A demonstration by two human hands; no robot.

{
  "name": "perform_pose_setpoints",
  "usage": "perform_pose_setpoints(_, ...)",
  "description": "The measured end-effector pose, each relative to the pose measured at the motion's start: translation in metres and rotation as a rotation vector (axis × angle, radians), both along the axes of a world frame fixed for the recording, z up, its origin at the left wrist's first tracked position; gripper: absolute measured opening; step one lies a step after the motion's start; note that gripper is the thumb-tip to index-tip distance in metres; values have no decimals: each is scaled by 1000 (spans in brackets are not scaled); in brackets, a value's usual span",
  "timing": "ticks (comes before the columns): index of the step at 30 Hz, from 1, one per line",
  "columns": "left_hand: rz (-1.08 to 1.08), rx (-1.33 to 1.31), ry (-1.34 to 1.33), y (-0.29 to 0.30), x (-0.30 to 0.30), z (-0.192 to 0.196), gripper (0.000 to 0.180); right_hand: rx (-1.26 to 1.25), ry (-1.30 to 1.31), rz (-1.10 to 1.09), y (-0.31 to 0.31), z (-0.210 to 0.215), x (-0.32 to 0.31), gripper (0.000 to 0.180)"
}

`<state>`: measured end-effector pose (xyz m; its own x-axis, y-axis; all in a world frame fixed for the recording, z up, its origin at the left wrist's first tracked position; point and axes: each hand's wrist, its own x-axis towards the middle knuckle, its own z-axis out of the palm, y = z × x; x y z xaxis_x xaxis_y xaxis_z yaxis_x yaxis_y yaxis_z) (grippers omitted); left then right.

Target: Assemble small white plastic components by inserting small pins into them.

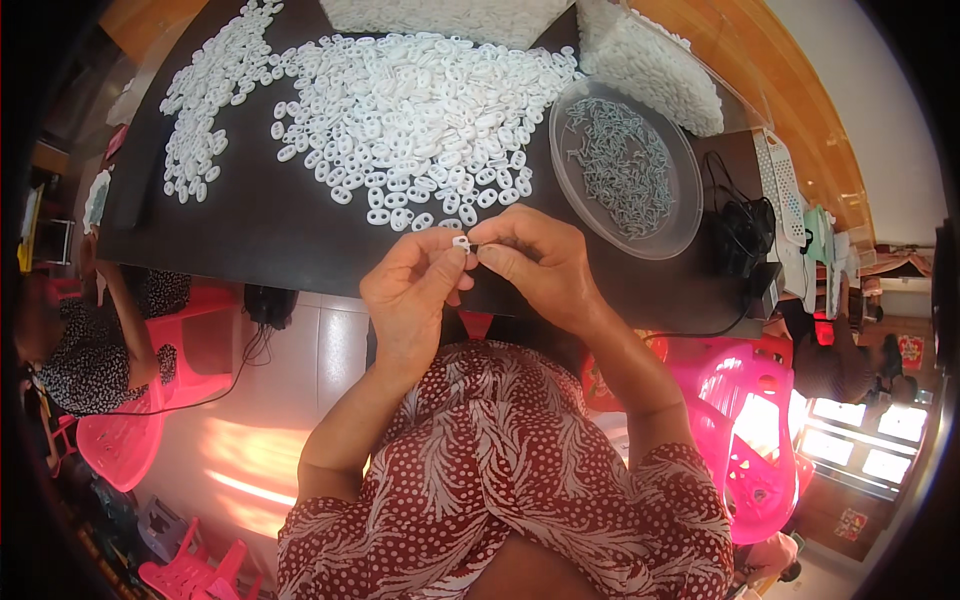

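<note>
Seemingly for steadiness, the left hand pinches a small white plastic piece above the dark-brown bench, just beside the right hand, pinching something unclear, with a clear round plastic bowl of grey screw-like pieces handily near.

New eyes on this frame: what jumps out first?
Probably the big heap of white pieces on the far middle of the dark table, with a smaller scatter to its left. Then the clear bowl of small grey screw-like parts, right of the heap. Nearer, at centre, the left hand pinches one white piece, the right hand's fingertips close beside it.
</note>
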<state>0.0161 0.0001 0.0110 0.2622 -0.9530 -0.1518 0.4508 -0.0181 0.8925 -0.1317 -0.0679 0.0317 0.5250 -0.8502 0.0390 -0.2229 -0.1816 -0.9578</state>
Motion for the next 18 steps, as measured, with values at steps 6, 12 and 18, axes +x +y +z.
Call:
perform_pose_setpoints(6, -12, -18, -9, -1, 0, 0, 17, 219, -125, -38, 2, -2, 1, 10)
perform_pose_setpoints(12, -8, -6, -12, 1, -3, 3, 16, 199, -106, -32, 3, -3, 2, 6)
perform_pose_setpoints(18, 23, -42, -125, 2, -5, 1, 16, -41, -61, -27, 3, -6, 5, 5)
